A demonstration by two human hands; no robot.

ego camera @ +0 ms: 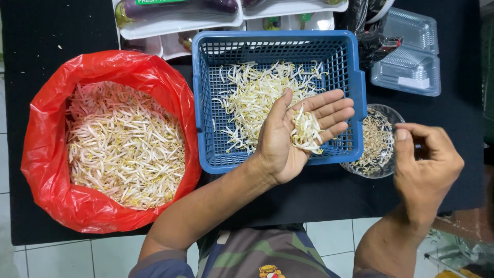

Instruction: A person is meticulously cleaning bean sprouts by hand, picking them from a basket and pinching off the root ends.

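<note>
Nearest the camera, the person's two forearms reach out over a black table (319, 195). The right hand (426, 164) is loosely curled beside a small clear glass bowl (387, 116); thumb and fingertips are drawn together, though I cannot tell whether anything is pinched between them. The bowl holds a layer of thin brownish sprout trimmings (374, 141). The left hand (298, 135) lies palm up and open over the near right corner of a blue plastic basket (201, 103), cradling a small bunch of bean sprouts (305, 132) on its fingers without closing around them. Within the basket, a loose pile of pale sprouts (257, 95) spreads across the mesh floor. To the left, touching the basket's side, a red plastic bag (46, 154) stands open, filled with a large heap of bean sprouts (123, 146). Farther back, white trays with a wrapped purple eggplant (180, 9) sit at the table's far edge, and empty clear plastic clamshell containers (409, 56) lie at the far right, next to a crumpled black plastic bag (373, 44).
</note>
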